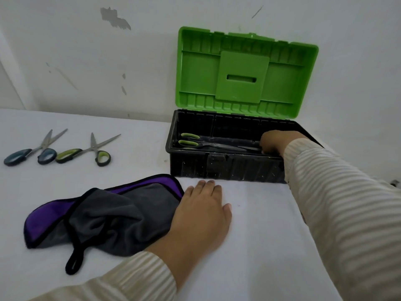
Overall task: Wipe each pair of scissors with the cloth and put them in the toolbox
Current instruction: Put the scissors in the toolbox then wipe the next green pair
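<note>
toolbox (227, 168) sits on the white worktop (260, 235), right of centre, against the wall (86, 51). black base, green lid (243, 77) swung fully up and leaning back.

boxed scissors (217, 146): green handles, lying flat on the box floor, handles at the left end, dark blades running right. can't tell if that's one pair or more.

right hand (275, 142) reaches over the front wall into the right end of the box, knuckles up, right at the blade tips. its fingers curl downward but the tips are hidden behind the hand and the box wall, so can't tell whether it grips the blades or only touches them.

left hand (201, 211) lies palm down on the worktop just in front of the box, fingers (208, 185) straight and together, gripping nothing. its outer edge and wrist rest on the cloth (112, 213).

cloth: grey one side, purple the other, black trim with a hanging loop, crumpled flat to the left of that hand.

two more pairs on the worktop at far left, well apart from the box, both with blades spread open and tips toward the wall: blue-handled scissors (44, 144) outermost, green-handled scissors (94, 147) just beside them, handles nearly touching.

both arms in cream ribbed sleeves (336, 203).
</note>
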